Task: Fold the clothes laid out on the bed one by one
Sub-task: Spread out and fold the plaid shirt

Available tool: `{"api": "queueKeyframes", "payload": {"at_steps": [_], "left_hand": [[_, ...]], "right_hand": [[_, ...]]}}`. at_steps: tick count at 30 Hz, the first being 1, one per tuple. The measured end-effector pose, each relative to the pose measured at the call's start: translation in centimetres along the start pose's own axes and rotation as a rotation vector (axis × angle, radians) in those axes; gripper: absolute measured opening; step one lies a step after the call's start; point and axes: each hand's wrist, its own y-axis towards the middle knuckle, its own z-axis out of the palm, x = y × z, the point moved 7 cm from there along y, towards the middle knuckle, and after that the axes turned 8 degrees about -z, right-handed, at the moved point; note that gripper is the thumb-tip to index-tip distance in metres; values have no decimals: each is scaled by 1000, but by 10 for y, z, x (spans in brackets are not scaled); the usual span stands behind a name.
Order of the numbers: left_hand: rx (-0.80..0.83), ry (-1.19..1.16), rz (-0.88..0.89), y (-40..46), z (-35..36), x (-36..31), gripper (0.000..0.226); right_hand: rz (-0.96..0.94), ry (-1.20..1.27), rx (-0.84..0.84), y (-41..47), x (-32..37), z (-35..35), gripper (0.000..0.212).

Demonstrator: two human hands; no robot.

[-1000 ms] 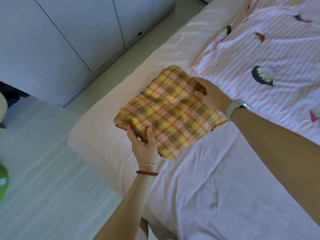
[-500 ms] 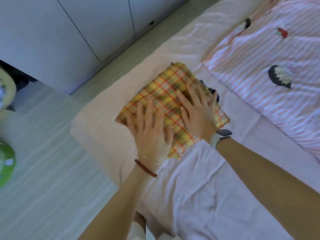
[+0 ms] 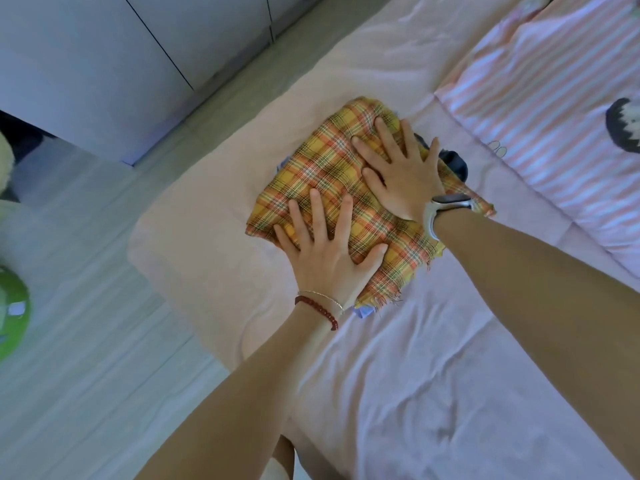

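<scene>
At frame centre, the folded yellow-and-red plaid cloth (image 3: pixel 332 181) lies on the pale pink bed (image 3: pixel 433 358). The left hand (image 3: pixel 329 258) and right hand (image 3: pixel 401 171) press it flat, fingers spread, each grip released.

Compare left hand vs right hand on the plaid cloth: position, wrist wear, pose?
The left hand presses the near corner of the folded plaid cloth; the right hand presses farther up, toward its far edge. The left wrist carries a red bead bracelet and a thin chain, the right a watch. Both lie flat, fingers spread, palms down.
</scene>
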Motion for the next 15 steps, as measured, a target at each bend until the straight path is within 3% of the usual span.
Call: {"api": "queueKeyframes", "payload": {"at_steps": [12,15], "left_hand": [[147,20,-40,11,19,15,85],[123,27,-7,3,8,12,84]], "right_hand": [[-42,109,75,8,6,6,51],[31,233,-109,-7,-2,-22,59]]}}
